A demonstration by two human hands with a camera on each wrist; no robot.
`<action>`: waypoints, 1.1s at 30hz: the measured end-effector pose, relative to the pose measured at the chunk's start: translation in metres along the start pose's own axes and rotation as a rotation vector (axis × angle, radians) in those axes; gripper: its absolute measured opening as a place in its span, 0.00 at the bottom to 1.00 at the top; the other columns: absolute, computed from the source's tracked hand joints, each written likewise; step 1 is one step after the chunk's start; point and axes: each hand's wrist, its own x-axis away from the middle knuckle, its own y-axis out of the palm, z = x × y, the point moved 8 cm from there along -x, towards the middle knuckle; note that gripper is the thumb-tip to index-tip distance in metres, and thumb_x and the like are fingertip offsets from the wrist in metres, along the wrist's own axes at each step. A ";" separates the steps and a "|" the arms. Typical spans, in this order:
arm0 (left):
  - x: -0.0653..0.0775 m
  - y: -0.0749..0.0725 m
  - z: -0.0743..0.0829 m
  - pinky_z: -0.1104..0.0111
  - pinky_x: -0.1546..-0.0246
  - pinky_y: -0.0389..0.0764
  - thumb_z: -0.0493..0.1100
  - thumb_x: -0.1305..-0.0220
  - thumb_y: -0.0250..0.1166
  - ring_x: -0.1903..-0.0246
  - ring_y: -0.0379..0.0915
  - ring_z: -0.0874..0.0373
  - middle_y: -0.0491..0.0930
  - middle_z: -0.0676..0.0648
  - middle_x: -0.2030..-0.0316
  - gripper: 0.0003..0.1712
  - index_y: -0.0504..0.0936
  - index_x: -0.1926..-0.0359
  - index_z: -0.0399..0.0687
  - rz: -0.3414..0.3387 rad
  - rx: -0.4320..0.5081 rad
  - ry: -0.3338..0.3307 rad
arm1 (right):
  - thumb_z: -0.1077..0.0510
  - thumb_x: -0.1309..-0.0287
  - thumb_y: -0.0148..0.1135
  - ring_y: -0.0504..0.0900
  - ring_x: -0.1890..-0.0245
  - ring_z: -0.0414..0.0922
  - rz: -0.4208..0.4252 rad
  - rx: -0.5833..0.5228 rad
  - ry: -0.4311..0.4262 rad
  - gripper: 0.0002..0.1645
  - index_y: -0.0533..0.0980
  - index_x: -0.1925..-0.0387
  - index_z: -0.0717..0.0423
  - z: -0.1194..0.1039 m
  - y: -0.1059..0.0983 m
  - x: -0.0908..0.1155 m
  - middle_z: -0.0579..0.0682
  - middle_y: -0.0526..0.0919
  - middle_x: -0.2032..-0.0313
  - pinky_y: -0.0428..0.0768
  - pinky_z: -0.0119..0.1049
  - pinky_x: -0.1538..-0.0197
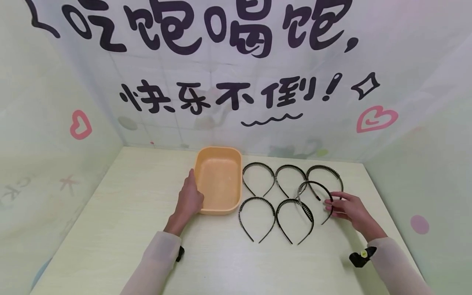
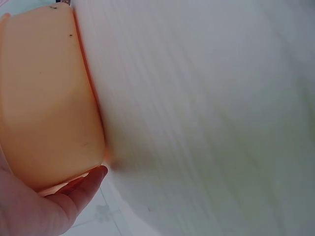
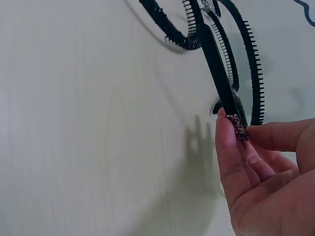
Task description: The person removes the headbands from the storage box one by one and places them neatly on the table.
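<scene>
My left hand [image 1: 189,196] grips the left side of an orange plastic tray [image 1: 217,212]; its fingers lie along the outer wall of the tray [image 2: 54,98] in the left wrist view. My right hand [image 1: 348,209] pinches one side of a black toothed headband [image 1: 320,184], held above the table. In the right wrist view, thumb and fingertips press a glittery patch on the held headband [image 3: 216,64]. Several more dark headbands lie on the table, among them a front-left headband [image 1: 257,198] and a front-right headband [image 1: 278,221] partly overlapped by the held one.
Three headbands form the back row, including the back-left one [image 1: 273,176] close to the tray's right side and the back-right one [image 1: 324,167]. A pale wood-grain table [image 1: 236,266] meets a printed cloth backdrop [image 1: 210,135] behind, with cloth sides left and right.
</scene>
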 end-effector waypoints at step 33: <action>-0.001 0.001 0.000 0.51 0.59 0.72 0.28 0.51 0.49 0.58 0.69 0.39 0.59 0.31 0.42 0.49 0.34 0.30 0.43 -0.006 0.009 -0.005 | 0.63 0.41 0.50 0.82 0.63 0.45 0.013 0.081 0.014 0.30 0.55 0.39 0.69 0.032 -0.048 0.040 0.47 0.83 0.62 0.79 0.39 0.62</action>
